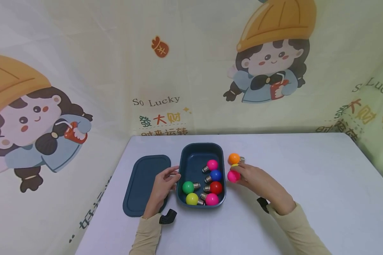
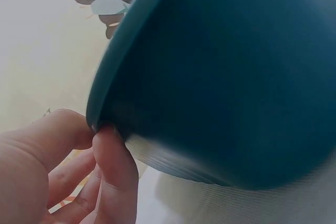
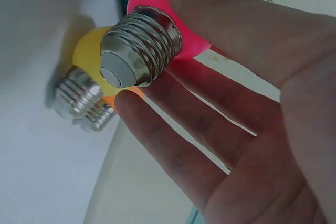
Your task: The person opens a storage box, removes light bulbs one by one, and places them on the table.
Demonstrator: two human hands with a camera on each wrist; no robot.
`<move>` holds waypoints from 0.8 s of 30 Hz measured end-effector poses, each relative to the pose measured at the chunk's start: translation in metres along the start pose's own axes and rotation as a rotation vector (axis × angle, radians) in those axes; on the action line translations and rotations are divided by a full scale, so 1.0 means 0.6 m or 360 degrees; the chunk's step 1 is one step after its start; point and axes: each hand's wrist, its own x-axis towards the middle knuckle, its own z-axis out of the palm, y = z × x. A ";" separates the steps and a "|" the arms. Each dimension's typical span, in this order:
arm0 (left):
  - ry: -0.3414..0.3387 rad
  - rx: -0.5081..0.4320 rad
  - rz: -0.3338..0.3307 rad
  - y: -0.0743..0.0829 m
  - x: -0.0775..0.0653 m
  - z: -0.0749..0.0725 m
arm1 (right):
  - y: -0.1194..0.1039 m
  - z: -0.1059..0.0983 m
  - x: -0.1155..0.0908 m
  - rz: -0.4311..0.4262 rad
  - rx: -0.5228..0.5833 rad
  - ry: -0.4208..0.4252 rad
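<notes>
My right hand [image 1: 253, 179] holds a pink light bulb [image 1: 233, 176] just right of the dark blue box [image 1: 177, 191]. In the right wrist view the thumb lies on that bulb's pink globe, fingers on its other side, its metal screw base [image 3: 142, 45] toward the camera. Behind it are a yellow bulb [image 3: 86, 51], mostly hidden in the head view, and an orange bulb [image 1: 234, 158]. At the box's left side, thumb and forefinger of my left hand [image 1: 162, 186] pinch its rim [image 2: 100, 93]. Inside lie several bulbs, among them green [image 1: 188, 187], blue [image 1: 215, 175] and red [image 1: 216, 187].
A flat dark blue lid [image 1: 143, 184] lies left of the box, partly under my left forearm and hand. The white table [image 1: 306, 170] extends to the right. Behind it hangs a cream cloth [image 1: 204, 71] printed with cartoon figures.
</notes>
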 end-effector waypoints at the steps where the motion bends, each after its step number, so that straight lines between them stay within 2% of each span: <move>1: 0.0007 0.0002 -0.0008 -0.007 0.004 -0.001 | 0.001 0.001 -0.001 0.0015 0.0000 -0.0016; 6: 0.0039 -0.0018 -0.0023 -0.036 0.019 -0.004 | 0.008 0.008 -0.005 0.0046 0.0009 -0.0052; 12: 0.0036 -0.0036 0.0000 -0.040 0.021 -0.004 | 0.016 0.017 -0.010 0.0089 -0.0009 -0.0103; 24: 0.0038 -0.0014 0.0006 -0.037 0.019 -0.003 | 0.025 0.026 -0.018 0.0029 -0.0060 -0.0095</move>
